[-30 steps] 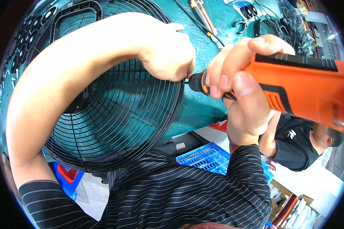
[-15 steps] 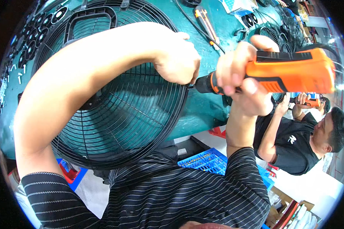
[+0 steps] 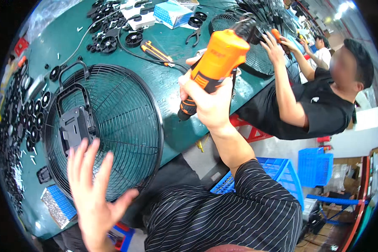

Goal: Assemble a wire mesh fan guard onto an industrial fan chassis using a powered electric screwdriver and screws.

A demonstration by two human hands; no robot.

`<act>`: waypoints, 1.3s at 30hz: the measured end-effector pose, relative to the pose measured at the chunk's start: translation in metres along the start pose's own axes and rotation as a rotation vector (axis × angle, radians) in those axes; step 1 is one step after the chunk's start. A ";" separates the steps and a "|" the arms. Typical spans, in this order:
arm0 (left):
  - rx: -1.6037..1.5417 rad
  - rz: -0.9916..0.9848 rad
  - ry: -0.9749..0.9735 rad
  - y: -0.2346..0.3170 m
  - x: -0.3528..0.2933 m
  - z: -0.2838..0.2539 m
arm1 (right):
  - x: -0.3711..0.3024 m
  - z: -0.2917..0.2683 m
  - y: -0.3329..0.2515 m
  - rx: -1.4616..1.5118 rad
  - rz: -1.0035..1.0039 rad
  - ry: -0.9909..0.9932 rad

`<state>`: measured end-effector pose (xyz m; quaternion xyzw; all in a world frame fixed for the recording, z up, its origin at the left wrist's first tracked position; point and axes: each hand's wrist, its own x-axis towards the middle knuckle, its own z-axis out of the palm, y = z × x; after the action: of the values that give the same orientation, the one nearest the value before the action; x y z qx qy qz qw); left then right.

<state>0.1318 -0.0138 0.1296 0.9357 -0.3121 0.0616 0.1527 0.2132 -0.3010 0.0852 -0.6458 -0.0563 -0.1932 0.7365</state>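
My right hand (image 3: 210, 98) is wrapped round an orange and black power drill (image 3: 220, 59), held up over the table to the right of a large round fan. Its black chuck points down toward the tabletop, apart from the fan. The fan's black wire cage (image 3: 132, 107) lies on the table, with a black housing (image 3: 76, 128) and a carrying handle (image 3: 71, 89) at its left part. My left hand (image 3: 92, 189) is raised over the near edge of the cage, its fingers spread and nothing in them.
On the green table (image 3: 176, 134) lie an orange utility knife (image 3: 155, 52), pliers (image 3: 193, 38), a blue and white box (image 3: 172, 14) and several black knobs and wheels. A co-worker (image 3: 323, 96) works at another fan cage (image 3: 256, 50) at right. Blue crates (image 3: 315, 168) stand below.
My left hand has left the cage's rim and drawn back toward me, opening. The drill has come away from the rim and now tilts upward. My view has shifted.
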 end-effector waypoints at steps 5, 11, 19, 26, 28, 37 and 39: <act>0.169 -0.297 0.133 0.011 -0.102 0.058 | -0.009 0.017 0.015 -0.036 0.012 0.043; 0.121 -0.298 0.238 -0.002 -0.116 0.079 | -0.031 0.005 0.018 0.084 -0.012 0.144; -0.068 -0.342 0.291 -0.007 -0.124 0.084 | -0.025 -0.007 0.030 0.004 -0.171 0.110; -0.086 -0.339 0.304 -0.011 -0.127 0.081 | -0.026 0.013 0.025 -0.068 -0.196 0.040; -0.083 -0.330 0.274 -0.013 -0.123 0.079 | -0.029 0.015 0.023 -0.123 -0.250 0.059; 0.104 -1.017 0.349 -0.140 -0.272 -0.016 | -0.023 0.034 0.028 -0.083 -0.204 0.095; 0.110 -0.918 0.177 -0.170 -0.283 -0.018 | -0.022 0.030 0.029 -0.039 -0.228 0.083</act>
<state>0.0084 0.2805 0.0451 0.9748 0.1520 0.0839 0.1402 0.2086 -0.2642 0.0558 -0.6407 -0.0952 -0.3031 0.6990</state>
